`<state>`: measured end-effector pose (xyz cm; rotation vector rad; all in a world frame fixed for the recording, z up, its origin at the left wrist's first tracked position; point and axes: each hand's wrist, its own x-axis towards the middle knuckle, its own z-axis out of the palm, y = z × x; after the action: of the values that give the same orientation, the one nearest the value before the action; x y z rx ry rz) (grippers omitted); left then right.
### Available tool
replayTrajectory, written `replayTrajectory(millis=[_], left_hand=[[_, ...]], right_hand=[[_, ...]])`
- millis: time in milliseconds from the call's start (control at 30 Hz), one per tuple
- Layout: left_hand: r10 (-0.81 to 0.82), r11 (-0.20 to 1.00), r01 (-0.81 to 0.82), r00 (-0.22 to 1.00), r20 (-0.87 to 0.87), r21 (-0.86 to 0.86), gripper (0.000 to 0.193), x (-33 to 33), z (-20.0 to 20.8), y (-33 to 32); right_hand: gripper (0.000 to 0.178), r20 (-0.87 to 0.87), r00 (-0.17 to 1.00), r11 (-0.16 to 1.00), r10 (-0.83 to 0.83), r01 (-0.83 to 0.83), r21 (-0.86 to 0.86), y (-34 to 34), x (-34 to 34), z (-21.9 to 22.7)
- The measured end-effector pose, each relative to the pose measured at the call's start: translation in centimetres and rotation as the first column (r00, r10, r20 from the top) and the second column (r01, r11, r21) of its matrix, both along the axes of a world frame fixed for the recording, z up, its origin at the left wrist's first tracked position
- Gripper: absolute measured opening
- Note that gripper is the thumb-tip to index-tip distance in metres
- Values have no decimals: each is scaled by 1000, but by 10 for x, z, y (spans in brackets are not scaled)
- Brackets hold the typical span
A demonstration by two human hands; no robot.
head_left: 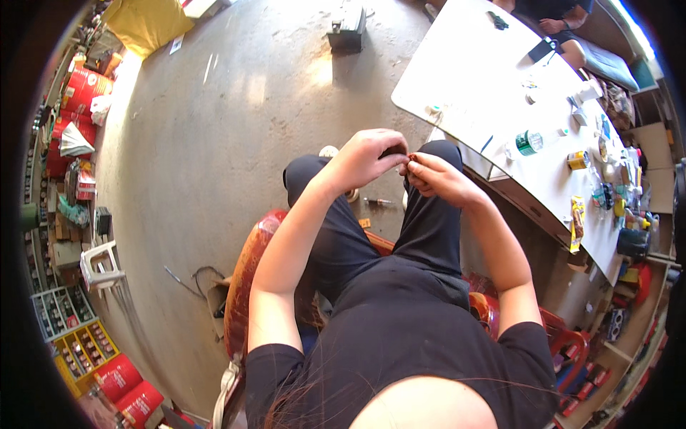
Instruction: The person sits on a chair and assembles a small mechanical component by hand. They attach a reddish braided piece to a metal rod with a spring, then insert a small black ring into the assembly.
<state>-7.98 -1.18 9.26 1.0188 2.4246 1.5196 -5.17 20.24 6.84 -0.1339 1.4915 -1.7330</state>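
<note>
Above my knees, my left hand (368, 156) and my right hand (441, 177) meet at the fingertips. Between them is a small dark reddish piece (412, 158), too small to name. My right thumb and fingers pinch it. The left thumb and fingertips close in on the same spot from the other side, and part of the piece is hidden by the fingers. On the floor between my legs, beyond the hands' reach, lie a thin dark tool (379, 202) and a small orange-yellow bit (365, 223).
I sit in a worn red chair (251, 286). At my right, a white table (457, 68) bears a bottle (527, 143), a yellow can (577, 160) and a yellow packet (577, 222). A person (554, 27) sits beyond it. A white stool (101, 264) stands left, near stocked shelves.
</note>
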Motion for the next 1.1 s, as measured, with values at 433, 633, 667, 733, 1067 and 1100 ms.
replayTrajectory(millis=[433,633,667,733,1067,1100], left_hand=[[50,973,-116,950,309,199,8,4,-44,8],[144,978,-165,977,158,131,10,29,-58,17],[151,979,-170,976,154,114,10,32,-56,19],[230,969,-233,972,45,81,10,38,-51,26],[-25,896,-285,732,-681,-340,25,43,-36,20],[-23,894,-289,733,-680,-342,22,43,-39,20]], right_hand=[[69,169,986,999,-5,-1,36,-4,3,10],[61,41,959,959,-280,278,55,-3,1,4],[63,-42,946,942,-321,323,94,-4,0,-2],[62,-190,920,915,-342,373,157,0,0,-11],[81,-186,977,939,-102,156,305,0,-3,-13],[81,-114,990,950,-82,112,291,0,-3,-8]])
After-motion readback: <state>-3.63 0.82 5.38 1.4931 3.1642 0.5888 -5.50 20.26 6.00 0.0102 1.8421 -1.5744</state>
